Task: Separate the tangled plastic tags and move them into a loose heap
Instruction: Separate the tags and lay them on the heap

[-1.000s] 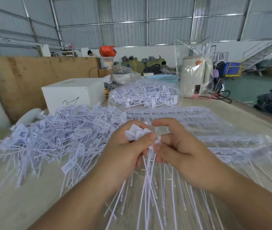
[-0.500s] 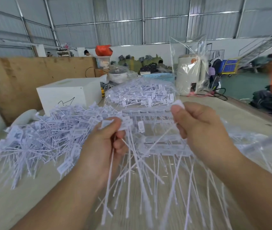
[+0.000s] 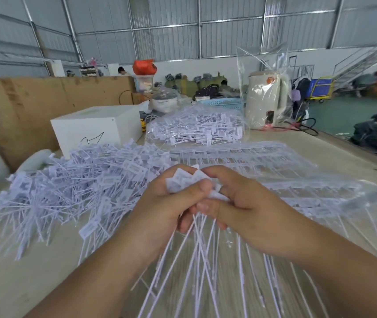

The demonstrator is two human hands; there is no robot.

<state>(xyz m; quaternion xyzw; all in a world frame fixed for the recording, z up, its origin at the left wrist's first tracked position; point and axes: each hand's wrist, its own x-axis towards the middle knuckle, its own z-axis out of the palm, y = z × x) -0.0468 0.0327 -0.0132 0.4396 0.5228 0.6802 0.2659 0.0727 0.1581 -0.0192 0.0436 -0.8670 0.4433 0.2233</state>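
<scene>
Centrally, both hands: left (image 3: 171, 203), right (image 3: 247, 203) pinch tag bunch (image 3: 184, 180); loose heap (image 3: 72, 180) just left.

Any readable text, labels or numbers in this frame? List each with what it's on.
None can be read.
White plastic tags held in both hands: printed marks, too blurred.
Loose heap of white tags: print too small.
White box: a black scribble, not letters.
Cream kettle in clear wrap: orange sticker, unreadable.
</scene>
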